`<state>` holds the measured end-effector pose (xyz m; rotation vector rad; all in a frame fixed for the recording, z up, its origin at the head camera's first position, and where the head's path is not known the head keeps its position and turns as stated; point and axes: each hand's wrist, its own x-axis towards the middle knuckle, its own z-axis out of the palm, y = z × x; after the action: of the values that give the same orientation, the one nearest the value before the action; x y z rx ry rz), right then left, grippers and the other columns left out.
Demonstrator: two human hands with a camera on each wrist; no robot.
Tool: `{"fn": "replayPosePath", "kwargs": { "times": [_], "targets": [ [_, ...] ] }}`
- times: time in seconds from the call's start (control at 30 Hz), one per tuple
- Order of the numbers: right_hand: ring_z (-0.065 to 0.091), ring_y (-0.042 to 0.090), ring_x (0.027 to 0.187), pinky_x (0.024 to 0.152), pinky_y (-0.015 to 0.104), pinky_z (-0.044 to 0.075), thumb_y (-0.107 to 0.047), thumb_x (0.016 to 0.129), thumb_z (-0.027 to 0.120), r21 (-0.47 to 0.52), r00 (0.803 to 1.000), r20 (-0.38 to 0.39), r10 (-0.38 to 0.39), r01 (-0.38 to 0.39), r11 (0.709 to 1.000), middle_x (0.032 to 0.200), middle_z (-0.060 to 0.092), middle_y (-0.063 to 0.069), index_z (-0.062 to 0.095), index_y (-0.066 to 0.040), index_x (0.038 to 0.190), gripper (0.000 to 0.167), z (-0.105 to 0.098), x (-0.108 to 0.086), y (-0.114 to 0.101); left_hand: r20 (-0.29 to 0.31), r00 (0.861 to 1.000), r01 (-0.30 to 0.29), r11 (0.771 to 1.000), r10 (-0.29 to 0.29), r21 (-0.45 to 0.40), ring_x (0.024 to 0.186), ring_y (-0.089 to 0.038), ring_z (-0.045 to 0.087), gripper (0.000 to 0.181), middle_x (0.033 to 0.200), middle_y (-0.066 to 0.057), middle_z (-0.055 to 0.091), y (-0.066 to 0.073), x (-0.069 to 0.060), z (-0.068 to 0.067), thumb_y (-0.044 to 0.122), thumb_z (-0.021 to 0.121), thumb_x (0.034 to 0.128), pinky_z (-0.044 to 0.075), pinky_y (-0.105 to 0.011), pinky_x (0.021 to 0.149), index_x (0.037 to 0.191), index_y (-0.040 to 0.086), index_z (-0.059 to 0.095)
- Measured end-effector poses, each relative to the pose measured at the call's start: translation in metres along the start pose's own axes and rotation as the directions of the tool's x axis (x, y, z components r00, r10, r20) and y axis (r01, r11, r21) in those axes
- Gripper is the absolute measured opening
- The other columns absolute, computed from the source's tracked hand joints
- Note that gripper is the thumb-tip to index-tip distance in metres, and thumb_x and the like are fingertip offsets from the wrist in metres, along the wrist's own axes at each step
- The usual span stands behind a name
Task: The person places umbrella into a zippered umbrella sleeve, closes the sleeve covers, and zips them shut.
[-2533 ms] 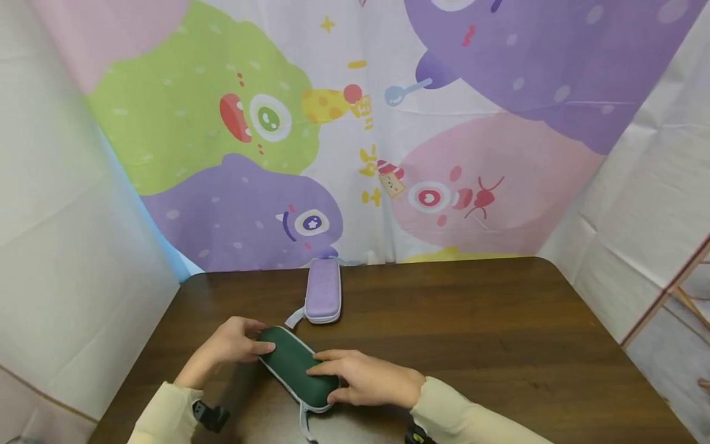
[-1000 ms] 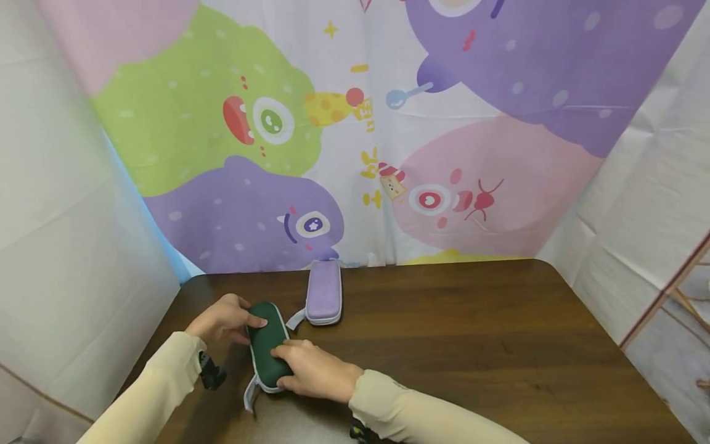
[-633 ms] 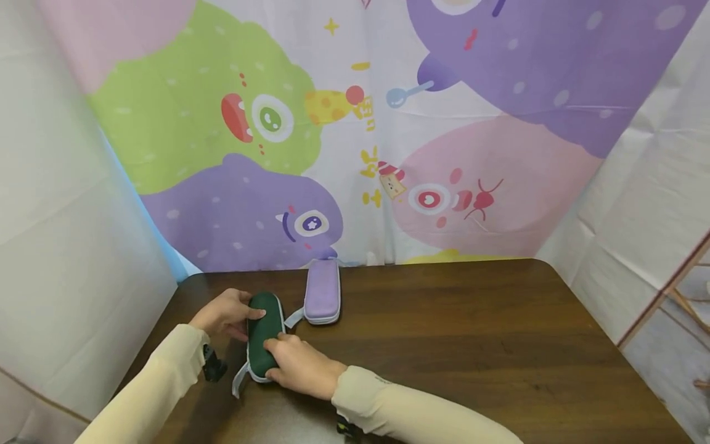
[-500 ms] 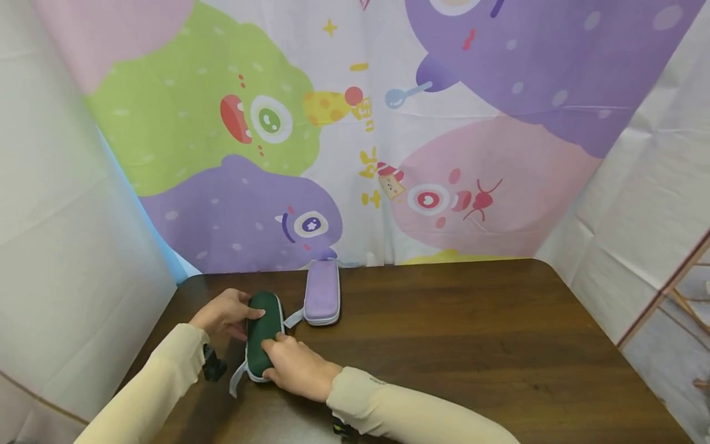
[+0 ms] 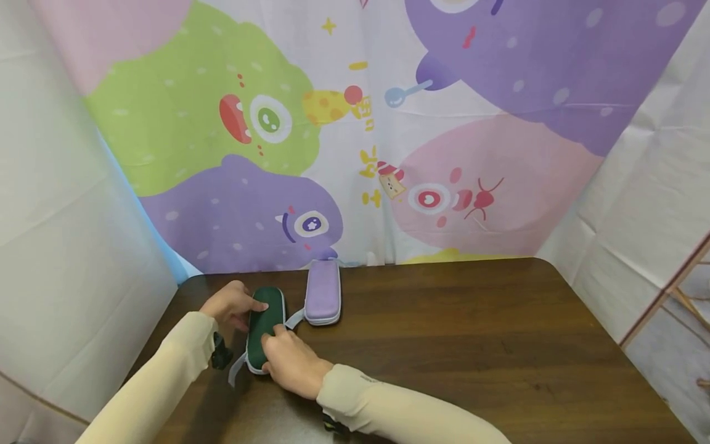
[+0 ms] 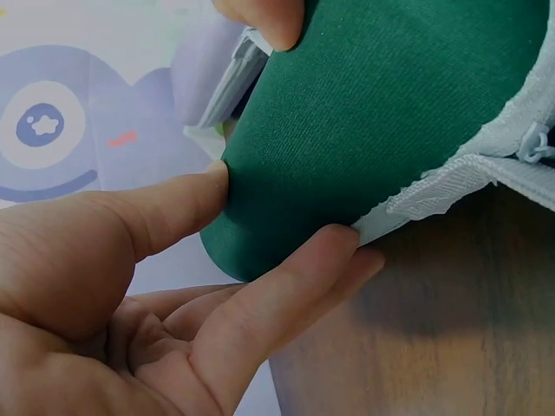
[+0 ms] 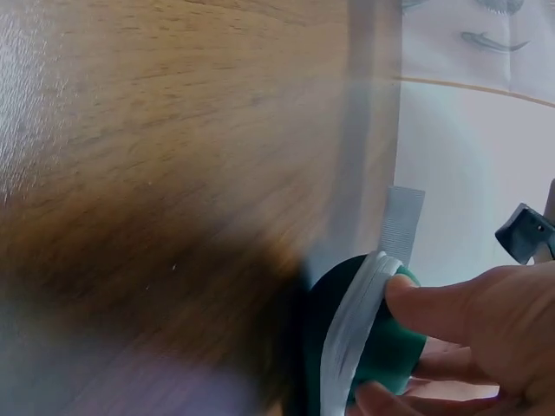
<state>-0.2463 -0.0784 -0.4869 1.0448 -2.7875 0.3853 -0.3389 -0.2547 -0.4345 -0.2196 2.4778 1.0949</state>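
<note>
A dark green zippered pencil case point(image 5: 265, 324) with a pale zip and a pale loop strap point(image 5: 236, 370) is held between both hands, at the left part of the table. My left hand point(image 5: 230, 303) grips its far left side, thumb on the top face and fingers along the edge, as the left wrist view shows close up. At the near end my right hand point(image 5: 294, 364) pinches the case; in the right wrist view thumb and fingers press its green side by the white zip point(image 7: 351, 334). Whether the case touches the table is unclear.
A lilac zippered case point(image 5: 323, 290) lies just right of the green one, by the table's back edge, its strap point(image 5: 295, 319) pointing toward it. Behind the brown table point(image 5: 471, 345) hangs a cartoon-print curtain point(image 5: 366, 234). White sheets flank both sides.
Both hands have carried the green case left and away from me, turning it clockwise from a slant to nearly in line with the lilac case. The lilac case has stayed put.
</note>
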Motion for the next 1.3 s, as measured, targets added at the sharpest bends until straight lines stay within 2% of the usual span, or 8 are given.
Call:
{"fn": "replayPosePath", "kwargs": {
  "times": [0.3, 0.53, 0.63, 0.73, 0.83, 0.93, 1.03, 1.3],
  "targets": [
    [0.070, 0.014, 0.081, 0.059, 0.023, 0.056, -0.030, 0.090, 0.081, -0.031, 1.000, 0.009, -0.005, 0.005, 1.000, 0.102, 0.067, 0.007, 0.071, -0.014, 0.112, 0.029, -0.001, 0.007, 0.002, 0.002, 1.000, -0.020, 1.000, 0.020, -0.003, 0.099, -0.042, 0.073, 0.057, 0.119, -0.035, 0.061, 0.003, 0.007, 0.000, 0.012, 0.071, 0.0969, 0.064, -0.046, 0.073, 0.134, -0.024, 0.048],
    [0.068, 0.012, 0.076, 0.060, 0.022, 0.055, -0.028, 0.088, 0.083, -0.040, 1.000, -0.020, -0.004, 0.003, 0.999, 0.097, 0.067, 0.007, 0.073, -0.012, 0.106, 0.026, 0.001, 0.016, 0.006, -0.076, 0.995, -0.065, 0.998, 0.063, -0.023, 0.088, -0.036, 0.076, 0.043, 0.105, -0.031, 0.071, 0.000, 0.014, 0.007, 0.009, 0.073, 0.0959, 0.064, -0.047, 0.072, 0.125, -0.021, 0.060],
    [0.068, 0.013, 0.076, 0.062, 0.023, 0.055, -0.027, 0.087, 0.084, -0.014, 1.000, -0.021, 0.016, -0.016, 1.000, 0.097, 0.067, 0.007, 0.074, -0.012, 0.105, 0.026, 0.002, 0.020, 0.008, -0.094, 0.992, -0.086, 0.996, 0.087, 0.010, 0.083, -0.030, 0.075, 0.036, 0.100, -0.028, 0.072, 0.002, 0.016, 0.009, 0.007, 0.074, 0.0945, 0.064, -0.046, 0.072, 0.118, -0.019, 0.065],
    [0.068, 0.013, 0.077, 0.064, 0.023, 0.056, -0.025, 0.086, 0.084, 0.003, 0.999, -0.024, 0.033, -0.033, 0.999, 0.097, 0.068, 0.007, 0.074, -0.011, 0.106, 0.026, 0.004, 0.025, 0.011, -0.091, 0.991, -0.097, 0.994, 0.101, 0.043, 0.085, -0.029, 0.074, 0.035, 0.102, -0.026, 0.071, 0.003, 0.018, 0.009, 0.007, 0.075, 0.0934, 0.064, -0.046, 0.076, 0.117, -0.018, 0.066],
    [0.068, 0.013, 0.077, 0.064, 0.023, 0.056, -0.025, 0.087, 0.084, 0.010, 0.999, -0.026, 0.045, -0.044, 0.999, 0.097, 0.068, 0.008, 0.073, -0.011, 0.106, 0.026, 0.006, 0.028, 0.013, -0.057, 0.993, -0.103, 0.992, 0.107, 0.067, 0.097, -0.035, 0.073, 0.043, 0.114, -0.030, 0.069, 0.003, 0.018, 0.008, 0.008, 0.073, 0.0953, 0.063, -0.048, 0.080, 0.128, -0.017, 0.061],
    [0.069, 0.014, 0.078, 0.063, 0.024, 0.056, -0.026, 0.088, 0.083, 0.011, 0.998, -0.019, 0.062, -0.062, 0.998, 0.097, 0.068, 0.008, 0.073, -0.011, 0.106, 0.026, 0.006, 0.030, 0.015, -0.008, 0.996, -0.083, 0.995, 0.084, 0.046, 0.112, -0.044, 0.068, 0.056, 0.132, -0.034, 0.061, 0.004, 0.017, 0.008, 0.007, 0.068, 0.0982, 0.061, -0.052, 0.085, 0.144, -0.017, 0.046],
    [0.070, 0.015, 0.080, 0.064, 0.026, 0.057, -0.026, 0.088, 0.083, 0.010, 0.995, -0.016, 0.098, -0.098, 0.995, 0.097, 0.068, 0.007, 0.073, -0.011, 0.106, 0.025, 0.006, 0.032, 0.017, 0.037, 0.996, -0.083, 0.997, 0.083, 0.006, 0.121, -0.047, 0.063, 0.064, 0.142, -0.036, 0.053, 0.007, 0.016, 0.009, 0.004, 0.065, 0.0993, 0.059, -0.055, 0.089, 0.152, -0.016, 0.033],
    [0.071, 0.016, 0.084, 0.066, 0.027, 0.058, -0.026, 0.089, 0.083, 0.002, 0.986, -0.022, 0.165, -0.165, 0.986, 0.098, 0.068, 0.005, 0.073, -0.012, 0.106, 0.024, 0.008, 0.038, 0.018, 0.027, 0.994, -0.103, 0.994, 0.103, -0.033, 0.123, -0.048, 0.062, 0.064, 0.141, -0.037, 0.054, 0.009, 0.021, 0.009, 0.002, 0.064, 0.0989, 0.057, -0.060, 0.090, 0.152, -0.015, 0.033]
  ]
}}
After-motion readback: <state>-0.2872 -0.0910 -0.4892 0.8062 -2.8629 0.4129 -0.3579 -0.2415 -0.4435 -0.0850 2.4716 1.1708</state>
